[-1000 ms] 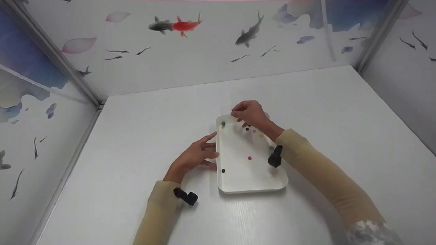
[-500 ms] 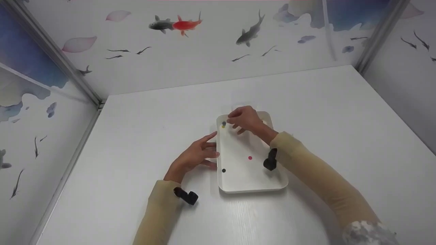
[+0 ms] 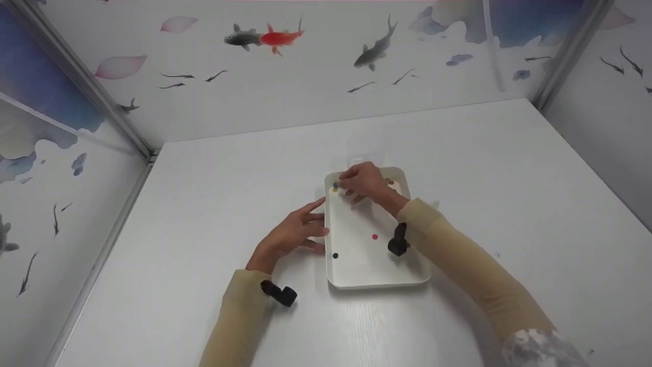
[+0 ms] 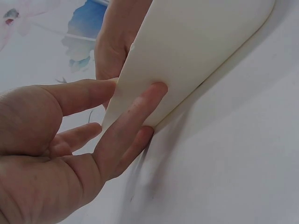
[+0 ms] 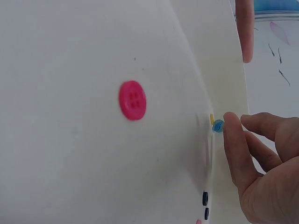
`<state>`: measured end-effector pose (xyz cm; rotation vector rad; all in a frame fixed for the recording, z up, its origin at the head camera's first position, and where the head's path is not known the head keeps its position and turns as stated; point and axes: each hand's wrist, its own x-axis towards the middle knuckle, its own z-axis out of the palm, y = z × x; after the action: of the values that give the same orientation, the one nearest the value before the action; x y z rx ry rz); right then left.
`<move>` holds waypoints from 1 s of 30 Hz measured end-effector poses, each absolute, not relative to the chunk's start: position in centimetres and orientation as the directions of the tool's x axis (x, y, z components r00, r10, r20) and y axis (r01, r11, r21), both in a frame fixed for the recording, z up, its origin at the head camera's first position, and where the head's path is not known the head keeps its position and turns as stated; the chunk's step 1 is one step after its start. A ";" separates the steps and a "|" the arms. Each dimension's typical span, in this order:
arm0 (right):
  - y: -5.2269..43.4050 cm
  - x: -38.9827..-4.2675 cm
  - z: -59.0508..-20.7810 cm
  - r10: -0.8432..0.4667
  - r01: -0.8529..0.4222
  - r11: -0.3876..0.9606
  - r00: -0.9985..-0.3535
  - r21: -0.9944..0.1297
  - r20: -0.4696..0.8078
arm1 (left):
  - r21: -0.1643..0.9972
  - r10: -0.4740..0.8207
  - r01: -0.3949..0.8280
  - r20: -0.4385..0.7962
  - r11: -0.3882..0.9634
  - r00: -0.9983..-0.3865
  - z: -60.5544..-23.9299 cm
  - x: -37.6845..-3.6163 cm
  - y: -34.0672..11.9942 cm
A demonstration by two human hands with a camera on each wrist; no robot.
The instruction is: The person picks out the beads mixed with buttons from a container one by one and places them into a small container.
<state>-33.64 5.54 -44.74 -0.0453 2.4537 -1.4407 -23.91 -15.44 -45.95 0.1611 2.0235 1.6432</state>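
A white rectangular tray (image 3: 377, 278) lies on the table with several small round buttons in it. My left hand (image 3: 290, 232) presses straight, spread fingertips against the tray's left outer wall, seen closely in the left wrist view. Over the tray's far left corner, my right hand (image 3: 365, 181) has its thumb and forefinger bent towards each other with a small gap. Just beyond the fingertips, a blue button (image 5: 218, 126) sits beside a yellow button (image 5: 211, 118) at the tray wall; whether the fingers touch it I cannot tell. A pink-red button (image 5: 132, 100) lies on the tray floor.
A black button (image 3: 335, 256) is near the tray's left wall. More buttons, including a red button (image 3: 391, 182), lie at the far right, partly hidden by my right hand. Behind the tray is a faint clear container (image 3: 356, 160). White printed walls enclose the table.
My right hand has moved left and slightly nearer, towards the buttons in the tray's far left corner, uncovering the clear container behind. My left hand and the tray have stayed in place.
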 end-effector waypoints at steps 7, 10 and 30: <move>5.3 -33.9 -45.0 -0.174 0.106 0.500 -0.960 -0.859 -0.220 | 0.936 0.402 -0.229 -0.324 0.266 -0.856 -46.0 -24.0 -15.5; 5.1 -33.9 -45.2 -0.181 0.101 0.480 -0.961 -0.871 -0.211 | 0.938 0.408 -0.229 -0.322 0.261 -0.854 -46.0 -24.0 -15.5; 4.1 -33.5 -45.7 -0.150 0.048 0.504 -0.978 -0.863 -0.142 | 0.937 0.404 -0.233 -0.324 0.259 -0.856 -46.1 -24.0 -15.4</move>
<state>-33.47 4.11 -45.69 -0.0876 2.5469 -1.4705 -23.97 -15.44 -46.08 0.1546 2.0256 1.6395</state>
